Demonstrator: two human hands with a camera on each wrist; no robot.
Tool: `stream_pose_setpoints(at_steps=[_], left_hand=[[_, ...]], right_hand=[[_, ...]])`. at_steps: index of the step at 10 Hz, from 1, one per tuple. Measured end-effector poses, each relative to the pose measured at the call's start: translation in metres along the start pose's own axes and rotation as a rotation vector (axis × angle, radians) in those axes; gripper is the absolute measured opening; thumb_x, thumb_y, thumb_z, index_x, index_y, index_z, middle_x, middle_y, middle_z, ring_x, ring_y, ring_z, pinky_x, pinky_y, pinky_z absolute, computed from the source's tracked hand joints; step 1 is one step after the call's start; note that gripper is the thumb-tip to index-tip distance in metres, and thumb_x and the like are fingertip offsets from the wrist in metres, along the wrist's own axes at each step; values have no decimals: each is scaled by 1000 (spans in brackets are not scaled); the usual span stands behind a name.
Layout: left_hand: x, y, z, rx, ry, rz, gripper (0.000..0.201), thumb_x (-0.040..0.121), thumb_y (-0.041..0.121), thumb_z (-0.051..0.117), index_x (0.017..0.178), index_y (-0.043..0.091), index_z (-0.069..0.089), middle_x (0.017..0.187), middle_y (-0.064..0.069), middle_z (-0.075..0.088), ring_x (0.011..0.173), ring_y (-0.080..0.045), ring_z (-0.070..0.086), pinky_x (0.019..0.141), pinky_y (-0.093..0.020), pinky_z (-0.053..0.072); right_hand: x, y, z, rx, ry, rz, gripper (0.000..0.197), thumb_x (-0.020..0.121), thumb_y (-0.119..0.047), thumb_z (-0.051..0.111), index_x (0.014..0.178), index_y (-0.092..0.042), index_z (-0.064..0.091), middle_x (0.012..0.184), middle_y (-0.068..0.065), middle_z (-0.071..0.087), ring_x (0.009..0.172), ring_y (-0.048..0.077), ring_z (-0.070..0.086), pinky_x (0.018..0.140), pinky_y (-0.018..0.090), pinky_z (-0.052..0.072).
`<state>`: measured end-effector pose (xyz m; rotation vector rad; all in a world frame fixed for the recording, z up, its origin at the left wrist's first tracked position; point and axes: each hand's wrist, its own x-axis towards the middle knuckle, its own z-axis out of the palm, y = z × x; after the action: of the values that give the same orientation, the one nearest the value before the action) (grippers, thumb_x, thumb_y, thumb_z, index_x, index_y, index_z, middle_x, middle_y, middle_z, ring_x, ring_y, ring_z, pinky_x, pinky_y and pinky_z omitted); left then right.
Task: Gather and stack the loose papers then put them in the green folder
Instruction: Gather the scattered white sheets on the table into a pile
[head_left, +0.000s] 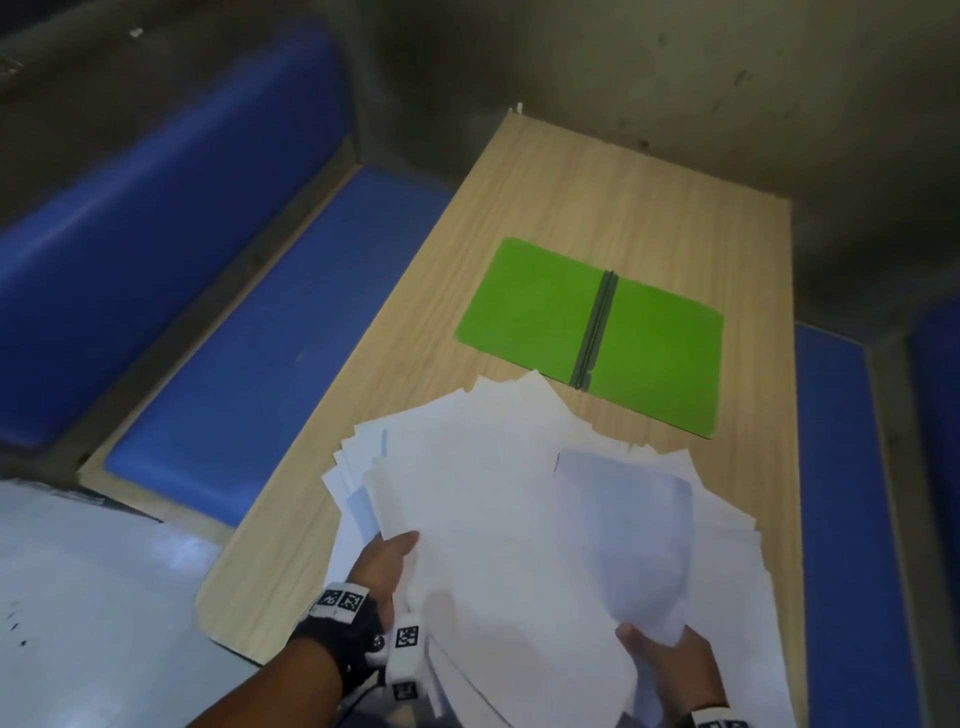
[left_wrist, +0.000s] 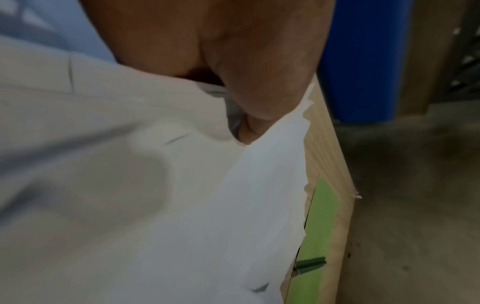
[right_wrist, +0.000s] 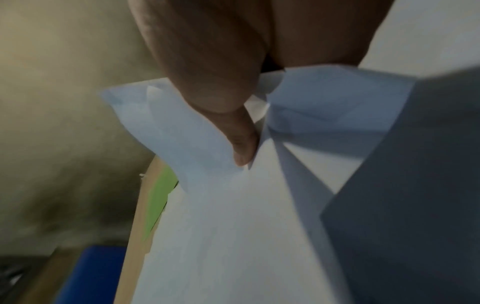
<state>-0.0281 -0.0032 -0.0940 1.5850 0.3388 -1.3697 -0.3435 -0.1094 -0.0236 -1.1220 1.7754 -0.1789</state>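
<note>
A fanned, uneven pile of white papers covers the near end of the wooden table. My left hand grips the pile's left edge, thumb on top; the left wrist view shows the thumb pressed on the papers. My right hand holds the near right part, pinching a curled sheet; in the right wrist view a finger presses into creased papers. The green folder lies open and flat beyond the pile, dark spine up the middle, its near edge partly under the papers.
Blue padded benches run along the table's left and right sides. A grey wall stands behind the table's far end. A pale surface sits at the near left.
</note>
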Motion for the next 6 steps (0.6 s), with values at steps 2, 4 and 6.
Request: stream_pose_setpoints(at_steps=[2,4,6], left_hand=[[10,27,-23,373,-42,153,52,82,38,64,130,19,61,114,-5,74,102,-31,71,97,-53,53],[-7,43,-3,724,-219,122,58,83,57,60,124,16,63,110,-4,76,101,-24,70,97,-42,52],[-10,35,-3,520,-224,38,49,82,62,67,113,25,67,110,8,73,113,-17,63,105,-36,43]], right_hand=[[20,-56,-75,-77,-66,-248,25,74,6,74,99,1,69,85,7,72,79,21,64,62,28,46],[46,-115,-40,-202,-296,-435,23,70,-11,80,90,-10,69,73,-13,71,64,-4,65,58,13,48],[68,-97,58,-337,-335,-404,69,70,-3,79,131,-12,49,118,1,57,108,14,52,88,24,40]])
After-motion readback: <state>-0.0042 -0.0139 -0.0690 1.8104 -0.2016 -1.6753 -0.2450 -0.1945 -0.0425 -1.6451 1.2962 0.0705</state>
